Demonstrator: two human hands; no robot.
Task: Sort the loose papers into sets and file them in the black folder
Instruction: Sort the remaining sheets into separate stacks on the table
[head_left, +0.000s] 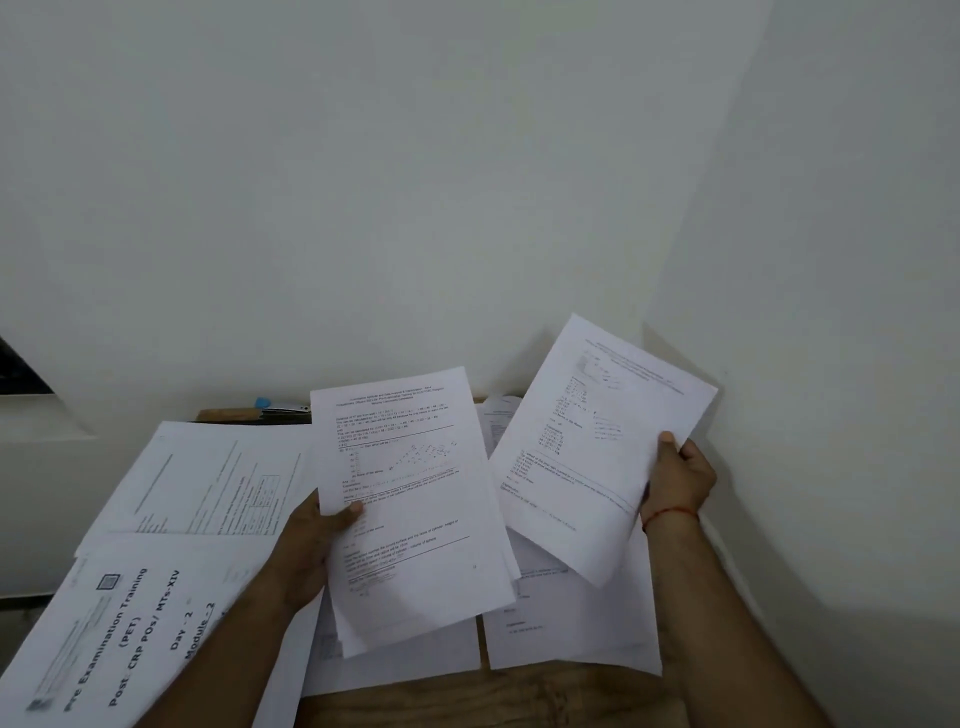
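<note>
- Left hand (306, 540) grips a stack of printed pages (410, 499) by its left edge, thumb across the front and fingers hidden behind. The stack is held up above the middle of the table, tilted slightly.
- Right hand (680, 483) pinches a printed sheet (597, 441) at its right edge, thumb on the front. The sheet is lifted and angled, apart from the stack and to its right; whether it is one page or several cannot be told.
- A red thread (670, 514) circles the right wrist.
- More loose papers (571, 634) lie flat on the wooden table (467, 701) beneath both hands.
- At the near left lies a cover page (119, 639) headed "Pre Examination Training (PET)", overlapped at its far edge by other printed sheets (208, 478).
- A stapler (280, 407) with a blue end sits at the table's far edge, against the white wall (467, 182).
</note>
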